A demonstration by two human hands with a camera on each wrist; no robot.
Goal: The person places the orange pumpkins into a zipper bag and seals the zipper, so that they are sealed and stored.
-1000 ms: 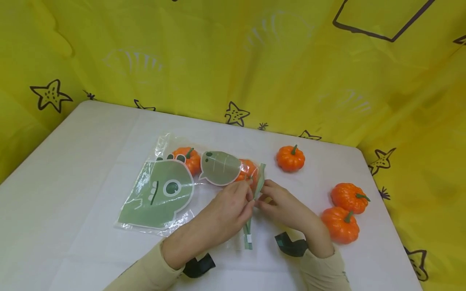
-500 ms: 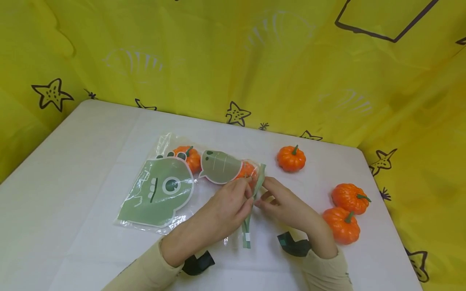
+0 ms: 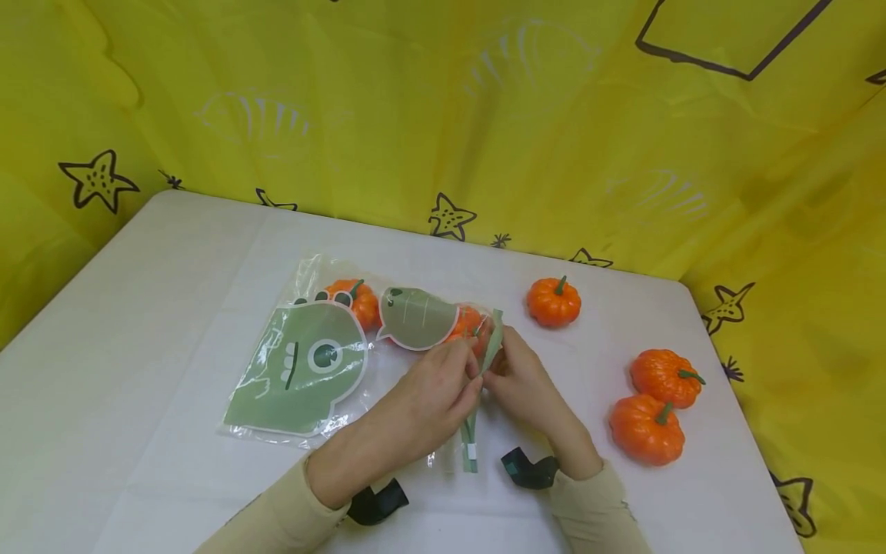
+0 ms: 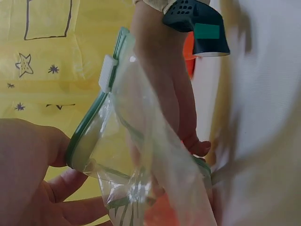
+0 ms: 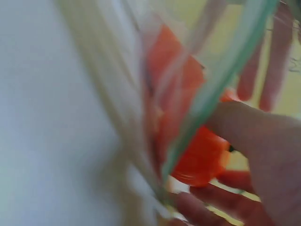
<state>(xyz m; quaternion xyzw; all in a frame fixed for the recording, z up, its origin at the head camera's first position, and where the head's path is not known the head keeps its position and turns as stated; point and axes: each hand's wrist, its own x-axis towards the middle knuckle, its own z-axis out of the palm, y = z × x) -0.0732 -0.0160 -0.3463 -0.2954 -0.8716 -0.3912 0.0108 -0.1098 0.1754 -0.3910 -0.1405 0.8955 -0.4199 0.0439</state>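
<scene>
A clear zip bag with a green cartoon print lies on the table, its open end facing right. Through the plastic I see one pumpkin and, just inside the mouth, another pumpkin. My left hand pinches the bag's green zip edge; a white slider sits farther along it. My right hand holds the mouth's other side, thumb and fingers bent at the green strip. In the right wrist view, the inner pumpkin is beside that thumb; plastic and blur partly hide the contact.
One loose pumpkin stands behind the right hand. Two more, a rear pumpkin and a front pumpkin, touch each other at right. A yellow patterned curtain hangs along the white table's back.
My right hand and forearm have shifted left, closer against the bag's mouth, and its fingers have drawn in. The left hand and the bag stay almost in place.
</scene>
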